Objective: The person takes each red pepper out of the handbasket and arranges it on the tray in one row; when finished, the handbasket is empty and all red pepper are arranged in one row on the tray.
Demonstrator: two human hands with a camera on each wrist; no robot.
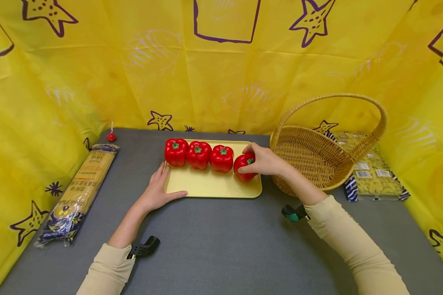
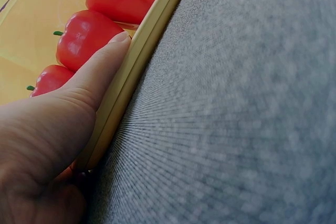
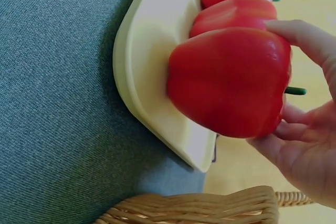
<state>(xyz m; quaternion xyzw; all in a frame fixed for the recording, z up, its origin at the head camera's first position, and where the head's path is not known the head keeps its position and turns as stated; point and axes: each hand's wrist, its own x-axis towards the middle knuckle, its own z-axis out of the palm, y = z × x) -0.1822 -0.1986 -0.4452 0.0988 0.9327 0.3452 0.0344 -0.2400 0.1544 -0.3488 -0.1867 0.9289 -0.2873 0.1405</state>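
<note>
A row of several red bell peppers (image 1: 198, 155) with green stems stands along a pale yellow tray (image 1: 206, 186). My right hand (image 1: 262, 159) holds the rightmost bell pepper (image 3: 226, 82) between thumb and fingers, over the tray's right end. In the right wrist view that pepper lies tilted in the hand, its stem toward the palm; whether its base touches the tray, I cannot tell. My left hand (image 1: 156, 192) grips the tray's front left corner. Its thumb lies over the front rim, and its other fingers run along the left side, partly hidden in the left wrist view.
Right of the tray stands a wicker basket (image 1: 291, 149) with a tall handle. Behind it lies a bag of pasta (image 1: 376, 180). A long spaghetti pack (image 1: 77, 192) and a small red lollipop (image 1: 111, 137) lie at left. Yellow patterned cloth (image 1: 214, 82) encloses the grey table (image 1: 221, 246).
</note>
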